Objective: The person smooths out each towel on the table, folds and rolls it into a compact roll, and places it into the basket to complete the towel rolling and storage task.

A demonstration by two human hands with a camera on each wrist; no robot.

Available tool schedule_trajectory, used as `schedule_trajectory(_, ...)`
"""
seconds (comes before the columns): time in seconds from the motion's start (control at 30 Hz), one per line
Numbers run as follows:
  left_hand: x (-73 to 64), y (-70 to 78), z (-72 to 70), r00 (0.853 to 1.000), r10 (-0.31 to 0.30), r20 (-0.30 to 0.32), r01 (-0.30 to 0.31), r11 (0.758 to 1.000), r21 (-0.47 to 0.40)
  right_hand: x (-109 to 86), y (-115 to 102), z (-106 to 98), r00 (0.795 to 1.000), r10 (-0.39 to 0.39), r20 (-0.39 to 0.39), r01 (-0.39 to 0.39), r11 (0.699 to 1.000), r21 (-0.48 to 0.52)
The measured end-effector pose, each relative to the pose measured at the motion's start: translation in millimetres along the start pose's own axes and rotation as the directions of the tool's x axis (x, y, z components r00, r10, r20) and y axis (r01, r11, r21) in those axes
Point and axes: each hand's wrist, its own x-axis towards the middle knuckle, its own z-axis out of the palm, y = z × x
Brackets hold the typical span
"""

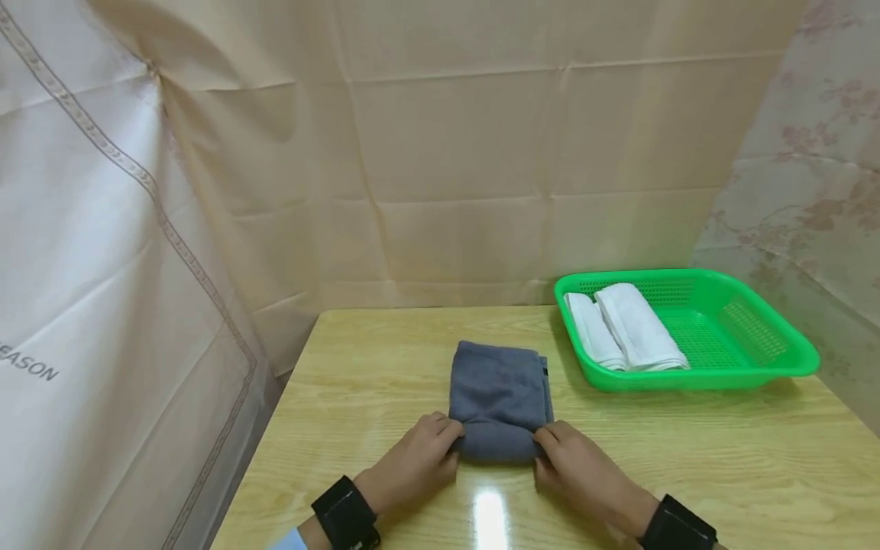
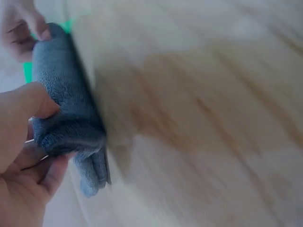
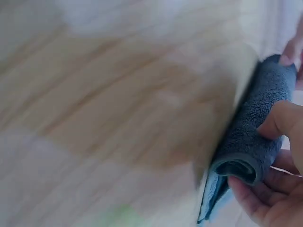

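A dark grey-blue towel [image 1: 498, 382] lies folded on the table, its near edge rolled into a thick tube. My left hand [image 1: 428, 451] pinches the left end of that roll, thumb on top and fingers beneath. At the opposite end my right hand [image 1: 574, 470] grips the roll the same way. In the right wrist view the spiral end of the rolled towel [image 3: 255, 123] shows between thumb and fingers. The left wrist view has the towel's [image 2: 61, 80] other end bunched at the left fingertips. The far part of the towel lies flat in layers.
Right of the towel stands a green plastic basket [image 1: 749, 374] with two folded white towels [image 1: 639, 325] along its left side. The wooden table [image 1: 371, 367] meets a beige cloth backdrop [image 1: 447, 153] at its far edge. White cloth [image 1: 103, 267] hangs at left.
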Motion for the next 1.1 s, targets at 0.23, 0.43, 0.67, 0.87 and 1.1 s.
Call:
schedule_trajectory(0.23,3.1,-6.8,-4.3,0.98,-0.192,0.058,0.201,0.936,-0.289,11.7,8.8,-11.7,0.936,0.26,0.239,-0.334,0.872,0.358)
schedule_trajectory(0.43,3.8,-10.8,-2.9,0.965,-0.259,-0.035,0.236,0.919,-0.316,17.8,18.5,-10.0,0.938,0.274,0.212,-0.345,0.798,0.495)
schedule_trajectory(0.67,3.4,-16.0,0.5,0.988,-0.145,-0.049,0.142,0.988,-0.068,19.7,18.2,-2.3,0.967,0.245,0.064,-0.252,0.91,0.329)
schedule_trajectory(0.87,-1.4,-15.1,0.0,0.998,-0.055,-0.013,0.056,0.991,0.12,15.3,14.5,-0.4,0.995,0.062,-0.078,-0.062,0.998,0.009)
schedule_trajectory(1.1,-3.4,-15.0,-1.7,0.999,-0.035,-0.017,0.036,0.996,0.081,8.1,17.9,1.4,0.998,-0.061,-0.018,0.059,0.996,-0.065)
